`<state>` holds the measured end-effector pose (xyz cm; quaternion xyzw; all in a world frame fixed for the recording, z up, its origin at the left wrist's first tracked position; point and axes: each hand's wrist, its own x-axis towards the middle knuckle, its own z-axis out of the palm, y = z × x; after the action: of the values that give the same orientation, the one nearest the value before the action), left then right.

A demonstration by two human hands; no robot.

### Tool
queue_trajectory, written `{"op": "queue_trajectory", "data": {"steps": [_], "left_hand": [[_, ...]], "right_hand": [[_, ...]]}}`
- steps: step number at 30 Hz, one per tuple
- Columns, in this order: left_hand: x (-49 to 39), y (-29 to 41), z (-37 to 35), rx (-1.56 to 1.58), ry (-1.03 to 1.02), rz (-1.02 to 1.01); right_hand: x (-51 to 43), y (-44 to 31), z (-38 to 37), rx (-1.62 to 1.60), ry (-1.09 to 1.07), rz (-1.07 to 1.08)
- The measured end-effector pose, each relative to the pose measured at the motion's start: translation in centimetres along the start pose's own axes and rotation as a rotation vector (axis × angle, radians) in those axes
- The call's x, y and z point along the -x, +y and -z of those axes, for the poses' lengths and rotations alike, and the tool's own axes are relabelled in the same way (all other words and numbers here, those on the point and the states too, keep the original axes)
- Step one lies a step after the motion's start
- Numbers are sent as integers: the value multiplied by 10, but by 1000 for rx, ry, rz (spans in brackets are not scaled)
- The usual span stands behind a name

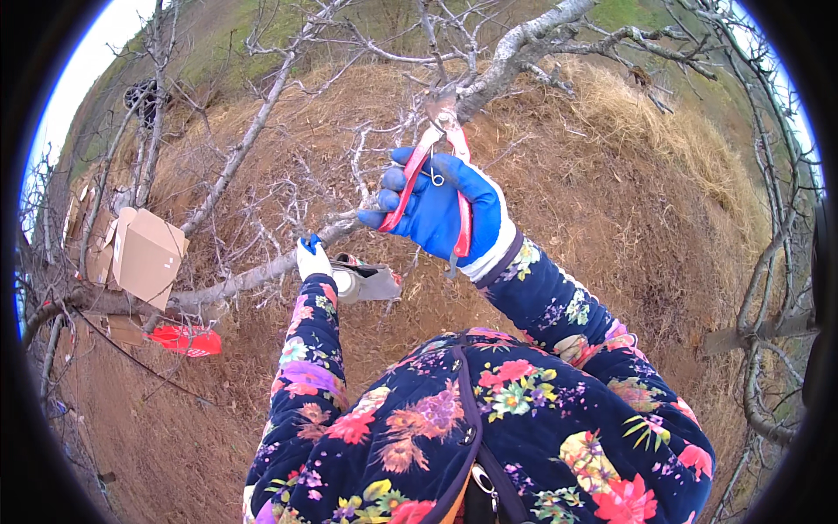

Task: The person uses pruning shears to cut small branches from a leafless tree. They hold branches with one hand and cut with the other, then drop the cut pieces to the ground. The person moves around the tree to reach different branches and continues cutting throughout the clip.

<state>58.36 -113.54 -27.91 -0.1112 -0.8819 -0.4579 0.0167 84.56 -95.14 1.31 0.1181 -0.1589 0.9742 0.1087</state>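
Note:
My right hand (445,203), in a blue-coated glove, holds red-handled pruning shears (466,219) with the handles spread and a coiled spring between them. The shears' blades point up at the thick grey branch (488,85) and overlap its lower end in view. My left hand (313,257), in a white and blue glove, is at a lower bare branch (262,272); its fingers are mostly hidden, so its grip cannot be made out. Just right of this hand is a grey bag or pouch (376,283) with a white roll-like object (346,285).
Open cardboard boxes (147,252) and a red plastic basket (186,340) lie at the left beside the tree. Bare branches cross the left side, top and right edge (759,275). Dry grass and brown soil (589,216) cover the sloping ground.

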Motion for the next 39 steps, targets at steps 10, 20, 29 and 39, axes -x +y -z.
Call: {"op": "queue_trajectory", "data": {"steps": [10,20,29,39], "left_hand": [[-6,-8,-2,-29,35,24],[-7,-13,3,-11,-50,47],[-21,-22,-5,45,-25,16],[-15,-12,-9,-38,73,7]], "right_hand": [[17,-13,9,100,69,-123],[26,-40,22,314,135,-217],[66,-33,40,446,177,-200],[146,-27,105,302,428,-240]]}}
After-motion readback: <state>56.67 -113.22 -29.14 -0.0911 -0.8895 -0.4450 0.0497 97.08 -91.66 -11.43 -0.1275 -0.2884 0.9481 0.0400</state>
